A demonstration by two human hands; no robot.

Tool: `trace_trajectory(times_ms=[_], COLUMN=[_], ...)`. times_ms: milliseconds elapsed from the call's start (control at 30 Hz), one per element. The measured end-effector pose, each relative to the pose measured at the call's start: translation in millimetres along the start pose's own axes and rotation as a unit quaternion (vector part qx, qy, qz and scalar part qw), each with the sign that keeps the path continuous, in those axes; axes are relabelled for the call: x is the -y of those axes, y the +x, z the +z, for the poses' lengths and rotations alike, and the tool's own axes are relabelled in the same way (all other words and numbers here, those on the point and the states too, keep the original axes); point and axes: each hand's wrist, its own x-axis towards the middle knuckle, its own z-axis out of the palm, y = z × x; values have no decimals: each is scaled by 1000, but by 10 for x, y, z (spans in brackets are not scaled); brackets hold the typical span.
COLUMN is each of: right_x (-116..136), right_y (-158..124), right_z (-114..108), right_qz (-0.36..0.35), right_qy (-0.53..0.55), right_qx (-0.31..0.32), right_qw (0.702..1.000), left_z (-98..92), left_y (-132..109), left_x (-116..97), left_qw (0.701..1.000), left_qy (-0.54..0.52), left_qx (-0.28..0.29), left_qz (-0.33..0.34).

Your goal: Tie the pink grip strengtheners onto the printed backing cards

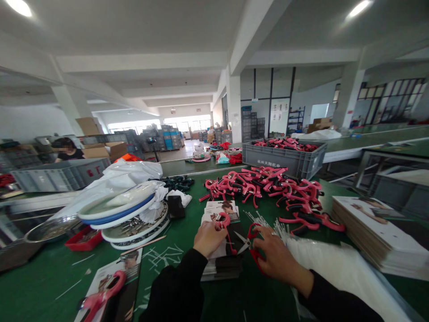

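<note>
Between the two hands, a pair of scissors (243, 241): short, bright steel blades, smooth and narrow, joined to glossy moulded red loop handles, resting on a printed display card (221, 212) atop a squared stack of cards (223, 268). Right hand (273, 250) curled round the red loops, fingers closed, firmly grasping the scissors. Left hand (208, 239) bent over the card's edge beside a pink handle (223, 219), the contact hidden by the fingers; clenched or merely pressing, impossible to tell. Just beyond, on a green bench mat (43, 295), a tangled heap of pink-and-black scissors (264, 192), curved plastic loops interlocked. Behind it, a grey ribbed plastic crate (268, 156) filled with more. To the right, a thick pile of glossy cards (372, 228) and a soft white plastic sheet (338, 277). To the left, round blue-rimmed trays (117, 212), stacked loosely beneath crumpled film.
</note>
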Motion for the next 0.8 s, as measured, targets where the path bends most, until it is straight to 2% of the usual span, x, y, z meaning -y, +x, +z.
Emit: trace_trajectory(times_ms=[100, 200, 267, 333, 400, 433, 467, 533, 600, 800], right_x=[-41, -131, -165, -136, -41, 21, 86, 207, 300, 481], right_y=[37, 46, 50, 78, 153, 209, 277, 429, 570, 726], right_z=[33, -8, -99, -228, -356, -409, -448, -484, -474, -405], right_qz=[-28, 6, 32, 39, 13, -17, -53, -119, -152, -217], right_qy=[58, 86, 145, 247, 291, 243, 152, -64, -198, -325], right_qx=[20, 14, 13, 60, 150, 189, 209, 182, 132, 84], right_qw=[998, 996, 989, 966, 945, 951, 965, 974, 959, 917], left_z=[-29, -25, 1, 38, 80, 101, 122, 161, 196, 268], left_y=[-32, -92, -134, -176, -213, -226, -234, -234, -213, -127], left_x=[10, 10, 13, 23, 45, 60, 79, 123, 174, 297], left_qw=[1000, 999, 999, 998, 997, 996, 995, 993, 991, 981], left_qy=[11, 13, 8, -3, -19, -29, -40, -64, -92, -169], left_qx=[-5, -19, -29, -40, -51, -56, -61, -73, -83, -91], left_qz=[21, 32, 41, 52, 61, 63, 63, 61, 57, 33])
